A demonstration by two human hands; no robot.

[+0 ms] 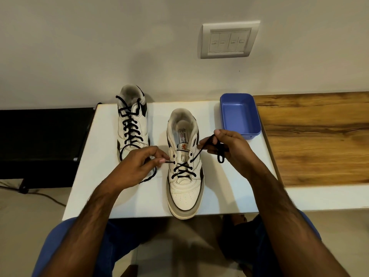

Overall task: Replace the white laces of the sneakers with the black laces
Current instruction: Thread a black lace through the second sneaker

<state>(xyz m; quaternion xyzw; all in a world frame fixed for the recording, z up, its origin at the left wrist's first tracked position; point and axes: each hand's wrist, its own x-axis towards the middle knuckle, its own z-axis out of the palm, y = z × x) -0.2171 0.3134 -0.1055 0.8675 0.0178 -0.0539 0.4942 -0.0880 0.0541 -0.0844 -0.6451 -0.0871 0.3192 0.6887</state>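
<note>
Near shoe (185, 172) sits on white table (139, 196), long axis front-to-back: toe twd the person, just past table's near edge, heel opening twd wall. Black lace (182, 170) crosses twice over the lower eyelets; upper eyelets bare. Tongue has an orange emblem + a label w/ small print, too small to read.

L hand (137, 166) is at shoe's left side, thumb + forefinger pinching the lace end right at a left eyelet; slack loops under the hand onto the table. R hand (225, 146) is up beside shoe's right collar, fingers curled round the other lace end, which runs taut down to a right eyelet; spare lace hangs in a loop below the fingers.

2nd shoe (132, 120) stands farther back-left, same way round, heel twd wall, black lace up its full length, ends loose. Blue tray (240, 116) at table's back-right corner, beside wooden top (319, 136). Switch plate (228, 40) on wall above.
</note>
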